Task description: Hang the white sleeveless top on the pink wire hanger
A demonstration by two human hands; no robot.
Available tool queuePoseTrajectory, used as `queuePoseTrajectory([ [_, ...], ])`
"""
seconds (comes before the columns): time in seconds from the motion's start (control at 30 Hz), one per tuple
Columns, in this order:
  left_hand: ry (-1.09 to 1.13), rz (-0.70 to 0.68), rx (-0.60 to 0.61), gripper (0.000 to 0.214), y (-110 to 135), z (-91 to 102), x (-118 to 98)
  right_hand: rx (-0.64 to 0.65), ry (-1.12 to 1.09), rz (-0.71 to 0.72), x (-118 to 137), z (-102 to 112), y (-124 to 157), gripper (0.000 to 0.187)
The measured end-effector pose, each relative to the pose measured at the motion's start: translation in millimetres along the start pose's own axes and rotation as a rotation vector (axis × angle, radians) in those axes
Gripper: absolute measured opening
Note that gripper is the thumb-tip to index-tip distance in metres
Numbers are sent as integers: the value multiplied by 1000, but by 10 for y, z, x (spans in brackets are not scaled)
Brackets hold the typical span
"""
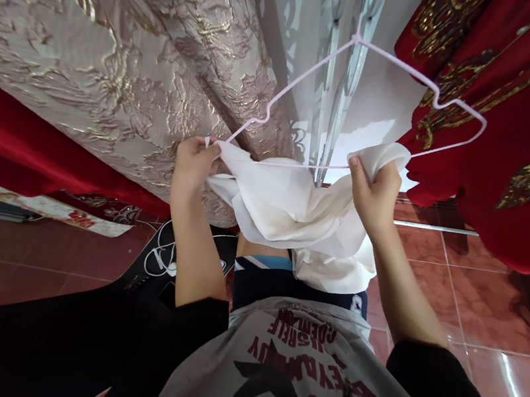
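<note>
A pale pink clothes hanger (312, 72) hangs in front of me, its top near a white metal rack (343, 103). White cloth (284, 205) drapes over the hanger's lower bar and sags toward my lap. My left hand (194, 164) pinches the cloth at the hanger's left corner. On the other side, my right hand (374, 192) grips a bunched fold of the same cloth beside the lower bar. The hanger's right end shows bare beyond that fold. Whether the cloth is a garment I cannot tell.
A beige floral brocade garment (131, 56) hangs close on the left. Red garments with gold embroidery (522, 132) hang on the right. Red tiles (490, 301) cover the floor. White earphones (162, 256) lie on a black surface by my left forearm.
</note>
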State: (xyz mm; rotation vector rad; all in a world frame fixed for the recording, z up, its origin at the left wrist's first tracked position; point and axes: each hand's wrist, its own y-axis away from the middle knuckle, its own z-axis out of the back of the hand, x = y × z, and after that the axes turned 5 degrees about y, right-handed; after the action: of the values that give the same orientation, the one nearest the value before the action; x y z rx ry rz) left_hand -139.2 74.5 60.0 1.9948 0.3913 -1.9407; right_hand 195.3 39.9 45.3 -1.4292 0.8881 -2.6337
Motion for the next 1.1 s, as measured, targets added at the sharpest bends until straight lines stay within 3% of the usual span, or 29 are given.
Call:
queuePoseTrajectory([
  [0.1, -37, -34, 5, 33, 49, 4, -6, -3, 6, -1, -14, -32, 7, 37],
  [0.2, -33, -121, 17, 42, 132, -22, -145, -5, 27, 16, -53, -62, 9, 41],
  [0.3, -22, -347, 48, 42, 267, -116, -350, -15, 43, 39, -92, -85, 10, 44],
  [0.4, -44, -546, 74, 28, 474, -261, -535, -31, 46, 61, -114, -94, 10, 46],
  [0.57, -110, -543, 211, 25, 802, -388, -649, -55, 40, 89, -136, -74, 7, 49],
  [0.7, -119, -499, 332, 33, 867, -358, -663, -22, 25, 66, -153, -74, 18, 48],
  [0.8, -191, -562, 381, 30, 867, -396, -716, -24, -18, 77, -148, -84, 22, 48],
  [0.93, -238, -657, 397, 23, 842, -502, -755, -38, -115, 123, -79, -51, 20, 47],
  [1.1, -364, -755, 343, 19, 694, -505, -707, 71, -230, 75, 14, 121, 68, 37],
])
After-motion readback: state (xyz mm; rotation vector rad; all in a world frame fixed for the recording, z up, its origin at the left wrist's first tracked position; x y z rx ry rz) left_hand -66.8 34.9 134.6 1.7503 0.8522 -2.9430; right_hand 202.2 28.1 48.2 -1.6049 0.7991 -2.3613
